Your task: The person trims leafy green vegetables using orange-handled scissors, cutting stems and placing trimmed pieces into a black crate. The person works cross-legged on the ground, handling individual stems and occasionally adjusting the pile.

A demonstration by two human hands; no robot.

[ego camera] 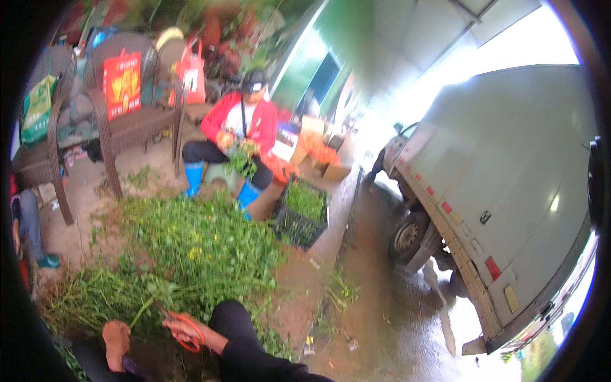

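In my right hand [186, 329] is a pair of scissors [196, 340] with orange handles, its blades pointing up and left toward the greens. My left hand [116, 338] is closed around the lower end of a green stem bunch [143, 310], just left of the scissor blades. A wide heap of leafy green vegetables [200, 243] with a few yellow flowers covers the ground before me. Whether the blades touch a stem is too blurred to tell.
Across the heap a person [243, 119] in blue boots sits holding greens. A black plastic crate [303, 210] of greens stands at that person's side. Wicker chairs [133, 119] hold bags at left, near another person's leg [32, 229]. A box truck [496, 181] stands on wet ground at right.
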